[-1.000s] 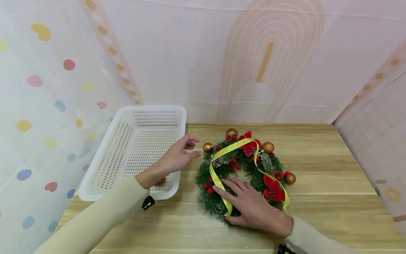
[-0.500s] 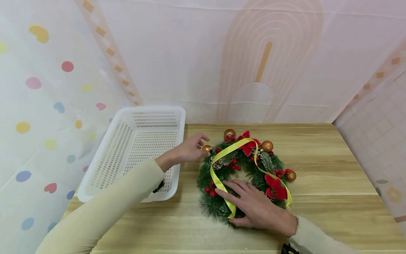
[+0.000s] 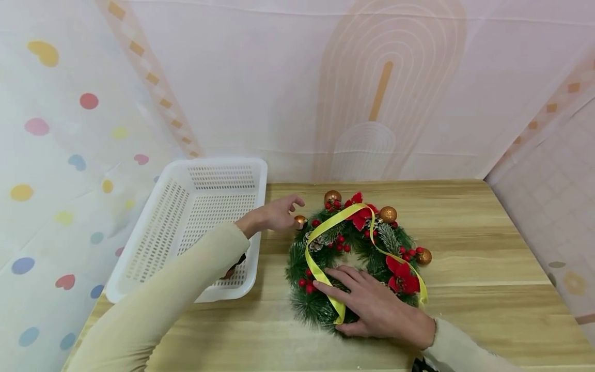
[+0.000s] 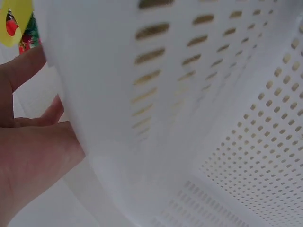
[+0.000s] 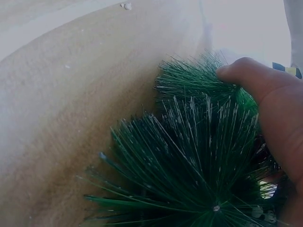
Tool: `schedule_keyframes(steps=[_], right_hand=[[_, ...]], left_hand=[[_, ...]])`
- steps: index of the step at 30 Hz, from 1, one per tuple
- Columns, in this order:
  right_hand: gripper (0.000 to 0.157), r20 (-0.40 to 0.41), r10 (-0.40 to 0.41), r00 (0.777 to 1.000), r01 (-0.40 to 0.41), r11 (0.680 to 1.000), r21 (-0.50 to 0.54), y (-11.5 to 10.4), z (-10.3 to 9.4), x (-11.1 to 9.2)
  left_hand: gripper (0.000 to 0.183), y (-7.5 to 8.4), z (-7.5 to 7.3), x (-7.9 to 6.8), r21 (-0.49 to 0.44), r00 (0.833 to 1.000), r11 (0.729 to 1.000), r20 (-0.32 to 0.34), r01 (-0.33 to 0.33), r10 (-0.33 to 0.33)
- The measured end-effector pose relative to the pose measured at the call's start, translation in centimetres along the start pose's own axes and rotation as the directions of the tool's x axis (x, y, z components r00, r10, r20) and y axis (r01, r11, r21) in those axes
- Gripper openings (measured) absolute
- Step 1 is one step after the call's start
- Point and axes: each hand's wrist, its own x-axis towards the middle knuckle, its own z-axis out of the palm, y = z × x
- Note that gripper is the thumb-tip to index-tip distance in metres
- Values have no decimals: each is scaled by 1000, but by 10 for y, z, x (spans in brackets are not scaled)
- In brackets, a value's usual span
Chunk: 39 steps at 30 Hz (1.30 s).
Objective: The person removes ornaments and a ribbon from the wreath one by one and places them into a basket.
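Note:
A green Christmas wreath [image 3: 302,305] with red flowers, berries, pine cones and gold balls lies on the wooden table. Across it runs a yellow ribbon [image 3: 313,266]. My right hand [image 3: 372,305] holds the wreath's near side, fingers over the ring and thumb at its outer edge; the right wrist view shows the thumb on the green needles. My left hand [image 3: 276,213] reaches past the basket to a gold ball [image 3: 301,220] at the wreath's upper left. Its fingers are apart and loosely bent, the thumb overlapping the ball. More gold balls [image 3: 388,214] sit round the far rim.
A white perforated plastic basket [image 3: 262,178] stands left of the wreath, under my left forearm. Inside it a brown ball [image 3: 228,274] is mostly hidden by the sleeve. Patterned cloth [image 3: 279,77] hangs behind the table [image 3: 492,258] and along both sides.
My left hand has moved right from over the basket's edge to the upper-left gold ball. My right hand stays on the wreath, which has shifted slightly. The head view has turned slightly.

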Motion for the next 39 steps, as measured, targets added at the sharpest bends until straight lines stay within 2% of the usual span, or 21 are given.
schedule_keyframes(steps=[9, 21, 29, 39], right_hand=[[88, -21, -18, 1000, 18, 1000, -4, 0, 0, 0], [88, -9, -14, 1000, 14, 1000, 8, 1, 1, -1], [87, -1, -12, 1000, 12, 1000, 16, 2, 1, -1], [86, -3, -16, 1000, 16, 1000, 20, 3, 2, 0]], left_hand=[[56, -2, 2, 5, 47, 999, 999, 48, 5, -8], [51, -4, 9, 11, 30, 999, 1000, 49, 5, -7], [49, -6, 12, 14, 66, 999, 998, 44, -7, 4], [47, -6, 10, 15, 70, 1000, 997, 9, -14, 13]])
